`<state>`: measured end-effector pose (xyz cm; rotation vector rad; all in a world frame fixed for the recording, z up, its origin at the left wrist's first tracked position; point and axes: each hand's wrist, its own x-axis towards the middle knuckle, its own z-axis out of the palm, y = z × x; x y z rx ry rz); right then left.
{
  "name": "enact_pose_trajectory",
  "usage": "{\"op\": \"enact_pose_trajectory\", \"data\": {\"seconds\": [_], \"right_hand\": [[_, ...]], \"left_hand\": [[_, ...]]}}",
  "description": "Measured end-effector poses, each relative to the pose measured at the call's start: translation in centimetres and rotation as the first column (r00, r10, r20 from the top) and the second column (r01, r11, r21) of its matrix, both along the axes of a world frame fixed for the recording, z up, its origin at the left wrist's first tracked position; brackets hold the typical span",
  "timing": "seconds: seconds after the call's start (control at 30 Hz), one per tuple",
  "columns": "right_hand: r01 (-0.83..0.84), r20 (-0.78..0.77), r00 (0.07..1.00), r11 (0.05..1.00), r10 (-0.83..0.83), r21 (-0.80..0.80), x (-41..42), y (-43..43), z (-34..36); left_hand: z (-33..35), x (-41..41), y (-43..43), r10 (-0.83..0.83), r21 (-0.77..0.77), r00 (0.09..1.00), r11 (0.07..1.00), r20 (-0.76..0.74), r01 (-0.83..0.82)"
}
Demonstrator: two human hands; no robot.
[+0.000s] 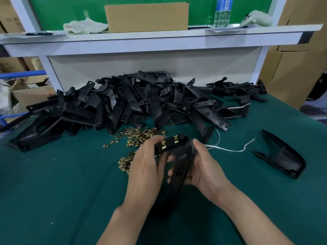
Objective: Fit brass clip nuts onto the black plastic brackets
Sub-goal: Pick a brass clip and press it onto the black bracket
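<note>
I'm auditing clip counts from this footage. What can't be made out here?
All head view.
- Bracket: middle covered by left hand and right hand, which grip it; only two fitted clips show.
- Left fingers: motion-blurred; a clip under them cannot be ruled out.
- Loose clips: too small to count, some behind the left hand.
- Pile: lower brackets buried under upper ones.
- Bottle: top cut off by the frame's upper edge.

A green tabletop (53,174) is crossed by a loose white string (228,149), and behind it a white shelf (141,35) is loaded with a crumpled cloth (85,25), a cardboard box (146,16) just beside it, a clear plastic bottle (222,13) and a pale phone (254,19), while brown cartons (292,68) are stacked at the right.
</note>
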<state>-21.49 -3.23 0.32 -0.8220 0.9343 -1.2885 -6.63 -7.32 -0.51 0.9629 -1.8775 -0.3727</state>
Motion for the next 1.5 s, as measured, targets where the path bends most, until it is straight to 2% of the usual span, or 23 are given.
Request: {"op": "enact_pose_trajectory", "data": {"seconds": [0.2, 0.3, 0.37, 0.4, 0.5, 0.6, 0.73, 0.97, 1.1, 1.37, 1.5], "right_hand": [[-0.015, -0.048, 0.999, 1.0, 0.013, -0.025, -0.7, -0.2, -0.4], [0.104, -0.101, 0.99, 0.995, -0.103, 0.0, -1.0, -0.2, -0.5], [0.222, -0.238, 0.941, 0.97, -0.241, -0.101, -1.1, -0.1, -0.7], [0.237, -0.289, 0.915, 0.955, -0.282, -0.18, -1.3, 0.0, -0.6], [0.161, -0.432, 0.83, 0.893, -0.353, -0.421, -1.6, 0.5, -1.0], [0.144, -0.53, 0.728, 0.853, -0.435, -0.502, -1.4, 0.7, -0.7], [0.163, -0.59, 0.65, 0.846, -0.479, -0.508, -1.8, 0.8, -0.7], [0.136, -0.626, 0.624, 0.854, -0.467, -0.502, -2.0, 0.6, -1.0], [0.125, -0.613, 0.627, 0.839, -0.48, -0.529, -2.1, 0.6, -1.1], [0.119, -0.612, 0.623, 0.832, -0.488, -0.542, -2.2, 0.4, -1.2], [0.164, -0.608, 0.654, 0.869, -0.449, -0.466, -1.9, 0.4, -0.8]], "left_hand": [[0.0, 0.0, -0.2, 0.005, -0.011, 1.0, 1.0, -0.009, -0.005], [0.1, 0.0, -0.2, -0.037, 0.163, 0.993, 0.985, -0.108, 0.055], [0.2, 0.0, -0.1, -0.087, 0.283, 0.976, 0.949, -0.199, 0.142], [0.3, 0.0, 0.0, -0.115, 0.284, 0.972, 0.943, -0.203, 0.171], [0.6, 0.0, 0.3, -0.192, 0.274, 0.965, 0.932, -0.177, 0.236], [0.7, 0.1, -0.1, -0.217, 0.289, 0.96, 0.921, -0.176, 0.261], [0.8, 0.4, -0.6, -0.25, 0.248, 0.959, 0.929, -0.131, 0.276], [0.4, 0.3, -0.6, -0.204, 0.225, 0.97, 0.947, -0.134, 0.23], [0.7, 0.1, -0.7, -0.192, 0.115, 0.977, 0.972, -0.097, 0.203], [0.3, 0.2, -1.2, -0.193, 0.072, 0.978, 0.978, -0.078, 0.198], [-0.2, 0.1, -1.6, -0.183, 0.013, 0.981, 0.983, -0.06, 0.184]]}}
